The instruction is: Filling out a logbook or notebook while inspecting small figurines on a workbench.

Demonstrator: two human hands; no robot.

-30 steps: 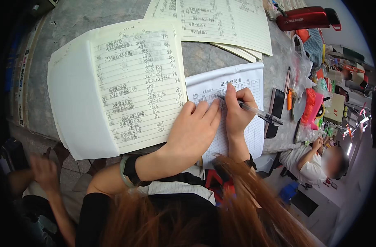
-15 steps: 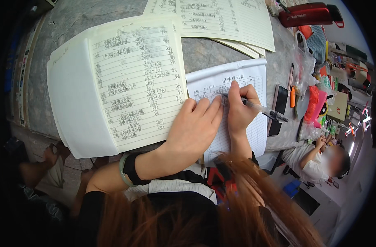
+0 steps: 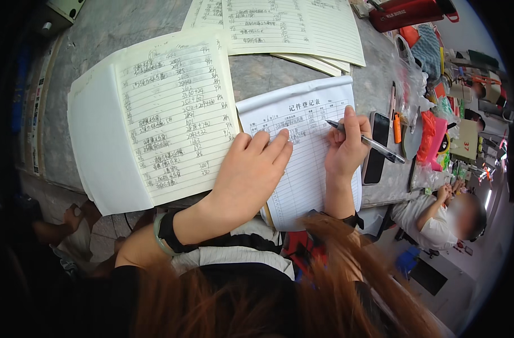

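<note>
Grey, stone-patterned tabletop (image 3: pixel 257 79) carries paperwork as a person's left hand (image 3: pixel 248 169) lies with fingers extended, ungripping, on a white ruled form (image 3: pixel 302 186). The right hand (image 3: pixel 347 146) pinches a clear-barrelled pen with a dark tip (image 3: pixel 383 150) over the form's upper right; tip contact cannot be told. An open, cream lined notebook (image 3: pixel 181 121) lies left of the form, a black rectangular phone (image 3: pixel 374 172) just to its right.

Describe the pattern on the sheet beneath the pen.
The sheet is white with a printed grid; it shows best in the head view.
</note>
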